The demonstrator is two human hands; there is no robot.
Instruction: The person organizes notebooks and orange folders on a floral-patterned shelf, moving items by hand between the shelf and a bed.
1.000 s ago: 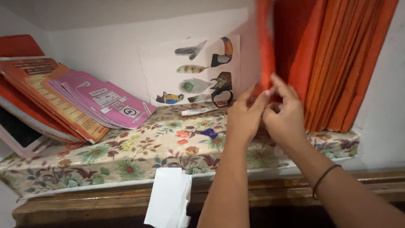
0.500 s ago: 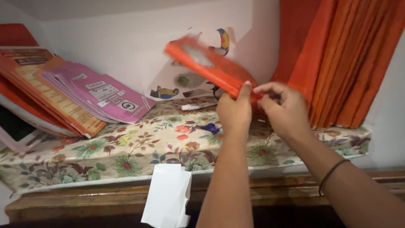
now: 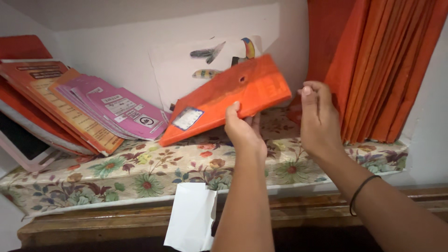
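My left hand (image 3: 242, 130) grips the lower edge of an orange book (image 3: 228, 98), which is tilted flat with its white label corner low on the left. My right hand (image 3: 319, 116) is open beside the book's right end, fingers near the row of upright orange books (image 3: 382, 65) standing against the right wall. The held book hangs above the floral shelf cloth (image 3: 140, 172).
A leaning stack of pink booklets (image 3: 116, 112) and orange booklets (image 3: 51, 102) fills the shelf's left side. A bird and feather picture sheet (image 3: 205, 60) hangs on the back wall. A white paper (image 3: 191, 217) droops over the wooden shelf edge (image 3: 93, 224).
The orange book came out of the upright row on the right and swung down to the left, now nearly flat. My right hand has let go of it.
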